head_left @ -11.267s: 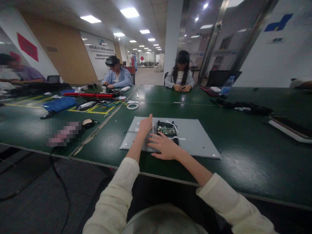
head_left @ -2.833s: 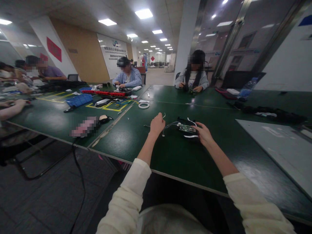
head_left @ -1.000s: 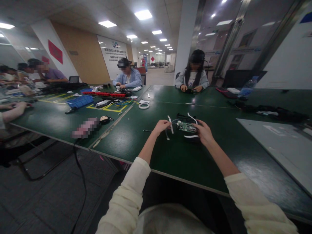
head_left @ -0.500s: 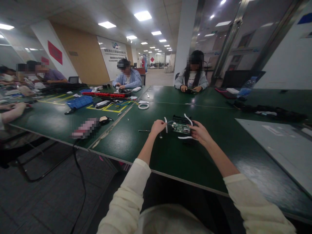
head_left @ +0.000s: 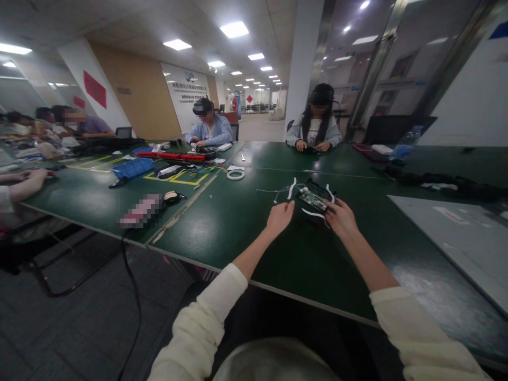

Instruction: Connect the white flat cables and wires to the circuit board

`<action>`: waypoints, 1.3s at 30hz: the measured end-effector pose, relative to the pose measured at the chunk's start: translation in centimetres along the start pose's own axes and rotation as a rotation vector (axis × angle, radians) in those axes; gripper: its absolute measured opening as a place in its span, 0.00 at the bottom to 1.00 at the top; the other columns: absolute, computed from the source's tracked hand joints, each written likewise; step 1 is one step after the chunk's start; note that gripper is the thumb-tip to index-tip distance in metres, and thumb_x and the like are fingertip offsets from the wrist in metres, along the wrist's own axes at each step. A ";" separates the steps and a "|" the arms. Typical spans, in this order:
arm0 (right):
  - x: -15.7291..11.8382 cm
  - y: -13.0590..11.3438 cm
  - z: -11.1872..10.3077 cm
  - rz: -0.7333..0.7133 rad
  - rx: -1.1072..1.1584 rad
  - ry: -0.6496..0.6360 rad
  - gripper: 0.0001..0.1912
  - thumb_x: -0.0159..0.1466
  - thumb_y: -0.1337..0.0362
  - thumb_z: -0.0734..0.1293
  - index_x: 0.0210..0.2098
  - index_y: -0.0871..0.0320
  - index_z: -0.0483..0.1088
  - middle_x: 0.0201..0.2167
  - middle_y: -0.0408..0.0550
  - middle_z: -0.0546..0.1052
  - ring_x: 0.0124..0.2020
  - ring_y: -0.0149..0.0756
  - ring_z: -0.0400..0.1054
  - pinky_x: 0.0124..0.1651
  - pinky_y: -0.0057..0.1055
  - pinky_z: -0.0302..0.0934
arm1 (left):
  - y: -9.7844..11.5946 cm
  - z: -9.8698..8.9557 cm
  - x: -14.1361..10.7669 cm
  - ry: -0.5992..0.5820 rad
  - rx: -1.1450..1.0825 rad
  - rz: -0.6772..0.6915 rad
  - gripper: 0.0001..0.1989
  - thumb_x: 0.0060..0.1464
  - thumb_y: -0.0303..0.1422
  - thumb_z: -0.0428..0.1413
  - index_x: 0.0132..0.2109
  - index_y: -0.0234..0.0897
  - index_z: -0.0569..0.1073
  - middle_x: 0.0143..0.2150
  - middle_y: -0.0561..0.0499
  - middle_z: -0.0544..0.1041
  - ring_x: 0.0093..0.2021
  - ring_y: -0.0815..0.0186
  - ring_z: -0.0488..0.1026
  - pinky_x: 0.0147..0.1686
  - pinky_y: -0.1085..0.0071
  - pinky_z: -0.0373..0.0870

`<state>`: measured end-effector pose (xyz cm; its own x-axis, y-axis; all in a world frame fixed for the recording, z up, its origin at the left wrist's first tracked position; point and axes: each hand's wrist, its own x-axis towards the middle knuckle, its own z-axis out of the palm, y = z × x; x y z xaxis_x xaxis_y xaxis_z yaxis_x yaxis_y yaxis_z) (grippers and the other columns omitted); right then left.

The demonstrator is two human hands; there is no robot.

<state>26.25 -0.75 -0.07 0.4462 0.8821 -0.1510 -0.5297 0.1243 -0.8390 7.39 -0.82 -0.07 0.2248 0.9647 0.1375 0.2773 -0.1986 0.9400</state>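
A green circuit board (head_left: 313,198) in a black open housing (head_left: 317,186) lies tilted on the table in front of me. My right hand (head_left: 342,218) grips its near right end, fingers wrapped round the edge. My left hand (head_left: 280,216) is closed just to the left and below, fingertips close to the lower end of a white strip (head_left: 292,188); whether anything is in them is hidden. Another white strip (head_left: 330,192) rises by the right end, and a third strip (head_left: 313,213) curls along the near side. Thin wires (head_left: 273,190) run out leftward from the board, ending in a small connector.
A roll of white tape (head_left: 235,174), a small wrench (head_left: 243,157) and a blue bin (head_left: 133,168) sit farther off on the green table (head_left: 222,233). A grey panel (head_left: 448,227) lies at right. Two people sit across; a bottle (head_left: 405,144) stands right.
The board and its housing have turned, their right end swinging nearer me, and shifted right with my right hand. My left hand has moved right and nearer, away from its earlier grip on the white strip.
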 end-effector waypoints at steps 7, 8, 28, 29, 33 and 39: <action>-1.8 0.4 1.6 0.065 -0.058 -0.134 0.19 0.51 0.75 0.66 0.41 0.53 0.64 0.30 0.41 0.74 0.24 0.29 0.70 0.20 0.20 0.65 | -0.5 1.4 0.5 -0.211 -0.825 -0.254 0.20 0.53 0.44 0.51 0.44 0.32 0.69 0.37 0.44 0.75 0.35 0.67 0.73 0.41 0.67 0.69; -2.1 0.5 1.8 0.077 -0.082 -0.166 0.19 0.52 0.74 0.67 0.41 0.53 0.64 0.30 0.40 0.74 0.23 0.28 0.70 0.19 0.20 0.64 | -0.6 1.5 0.6 -0.235 -0.888 -0.277 0.19 0.53 0.43 0.52 0.44 0.32 0.69 0.37 0.45 0.75 0.34 0.66 0.73 0.41 0.66 0.70; -1.7 0.5 0.6 0.034 -0.476 -0.167 0.03 0.56 0.67 0.67 0.30 0.60 0.70 0.25 0.45 0.73 0.27 0.26 0.69 0.30 0.21 0.67 | -0.9 1.4 1.4 -0.043 -0.999 -0.430 0.16 0.55 0.36 0.52 0.49 0.32 0.65 0.33 0.46 0.75 0.25 0.70 0.73 0.31 0.69 0.74; -1.7 0.5 0.6 0.058 -0.459 -0.169 0.03 0.56 0.67 0.67 0.30 0.60 0.70 0.25 0.45 0.73 0.27 0.26 0.69 0.31 0.21 0.67 | -1.1 1.4 1.6 -0.041 -1.007 -0.429 0.16 0.55 0.36 0.52 0.48 0.31 0.65 0.33 0.46 0.75 0.26 0.69 0.73 0.31 0.69 0.74; -1.7 0.3 0.7 0.155 -0.370 -0.159 0.02 0.55 0.68 0.68 0.29 0.60 0.69 0.24 0.44 0.72 0.26 0.26 0.69 0.30 0.20 0.67 | -1.5 1.4 1.8 -0.036 -1.036 -0.425 0.16 0.54 0.36 0.53 0.48 0.31 0.65 0.33 0.45 0.75 0.27 0.68 0.74 0.31 0.68 0.74; -2.3 0.2 1.0 0.141 -0.386 -0.190 0.01 0.56 0.70 0.66 0.28 0.61 0.70 0.24 0.45 0.72 0.25 0.25 0.68 0.28 0.19 0.66 | -1.2 1.2 1.8 -0.004 -1.014 -0.461 0.17 0.53 0.37 0.54 0.48 0.33 0.65 0.34 0.46 0.75 0.28 0.68 0.74 0.32 0.69 0.73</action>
<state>24.43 -2.26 0.65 0.2297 0.9505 -0.2095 -0.2518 -0.1499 -0.9561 8.57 0.92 -1.33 0.3001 0.9086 -0.2903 -0.5558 0.4139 0.7209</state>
